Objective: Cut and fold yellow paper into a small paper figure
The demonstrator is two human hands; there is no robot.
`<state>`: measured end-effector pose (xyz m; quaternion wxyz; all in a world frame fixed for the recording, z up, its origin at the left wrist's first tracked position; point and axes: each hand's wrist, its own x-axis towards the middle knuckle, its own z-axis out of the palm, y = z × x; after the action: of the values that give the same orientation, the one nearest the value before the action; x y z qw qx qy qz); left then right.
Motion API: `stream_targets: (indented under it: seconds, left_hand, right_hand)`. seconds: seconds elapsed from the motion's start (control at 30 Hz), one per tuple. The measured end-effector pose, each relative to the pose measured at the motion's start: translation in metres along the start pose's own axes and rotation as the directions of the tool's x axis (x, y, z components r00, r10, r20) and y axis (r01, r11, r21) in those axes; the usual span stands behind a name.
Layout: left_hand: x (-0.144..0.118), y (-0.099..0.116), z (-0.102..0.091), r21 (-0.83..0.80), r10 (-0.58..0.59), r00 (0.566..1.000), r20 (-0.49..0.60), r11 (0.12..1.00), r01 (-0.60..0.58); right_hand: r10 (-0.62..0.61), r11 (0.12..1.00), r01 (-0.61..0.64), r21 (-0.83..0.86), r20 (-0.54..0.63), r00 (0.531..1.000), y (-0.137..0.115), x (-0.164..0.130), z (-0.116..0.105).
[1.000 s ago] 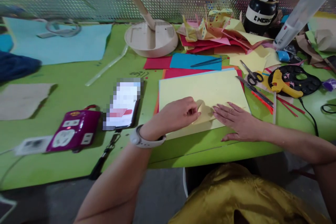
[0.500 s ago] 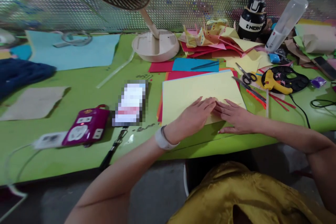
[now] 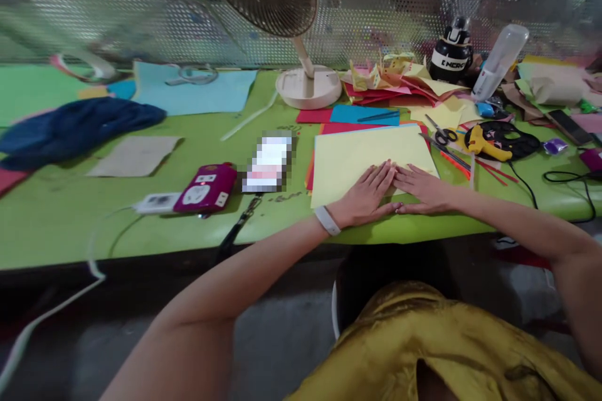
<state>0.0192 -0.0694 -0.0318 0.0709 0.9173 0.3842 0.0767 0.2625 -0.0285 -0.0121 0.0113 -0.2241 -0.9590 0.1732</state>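
A pale yellow sheet of paper [image 3: 362,153] lies on top of a stack, with red paper [image 3: 343,128] and an orange edge showing beneath it. My left hand [image 3: 369,194] rests flat on the front part of the yellow sheet, fingers stretched out and thumb pointing right. Beside it, my right hand [image 3: 418,189] also lies flat with its fingers extended. The fingertips of both hands meet near the sheet's front edge. Neither hand grips anything. The palms cover part of the paper's near edge.
Right of the stack lie scissors [image 3: 439,131], a yellow glue gun [image 3: 486,144] and a black palette [image 3: 524,138]. Behind are a fan [image 3: 308,88], crumpled coloured paper [image 3: 390,84] and a black bottle [image 3: 450,56]. A phone [image 3: 270,163] and purple power box [image 3: 207,188] sit left.
The camera view has shifted, so the table's things appear further right on the left side. My left hand has turned flatter, its thumb now reaching toward my right thumb. The paper stays in place.
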Motion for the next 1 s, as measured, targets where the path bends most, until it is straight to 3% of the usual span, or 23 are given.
stream_targets:
  seconds: [0.23,0.43,0.57,0.67,0.77,0.87,1.0]
  left_hand:
    - [-0.010,-0.005,-0.009,0.034,-0.082,0.992,0.091,0.996,0.080]
    - [-0.032,-0.009,-0.026,0.058,-0.218,0.960,0.177,0.976,0.211]
    - [-0.019,0.004,-0.026,0.063,-0.321,0.941,0.109,0.947,0.316]
    - [-0.003,0.019,-0.017,0.053,-0.235,0.972,-0.007,0.971,0.235]
    - [0.006,0.027,-0.008,0.033,-0.213,0.976,0.048,0.977,0.212]
    - [0.007,0.023,-0.006,0.009,-0.186,0.979,0.083,0.983,0.186]
    - [0.010,0.009,-0.015,0.000,-0.186,0.971,0.149,0.982,0.188]
  right_hand:
    - [0.110,0.994,-0.110,-0.029,0.016,0.994,0.010,-0.010,-0.002]
    - [0.271,0.954,-0.278,-0.113,-0.071,0.960,0.014,-0.027,-0.006]
    - [0.315,0.928,-0.332,-0.169,-0.118,0.942,0.013,-0.021,-0.002]
    - [0.309,0.927,-0.330,-0.180,-0.134,0.942,0.012,-0.013,0.000]
    - [0.256,0.946,-0.280,-0.165,-0.154,0.954,0.008,-0.006,0.001]
    - [0.205,0.969,-0.215,-0.119,-0.096,0.974,0.004,0.003,0.000]
    - [0.272,0.962,-0.272,-0.034,-0.011,0.962,0.005,0.015,-0.007]
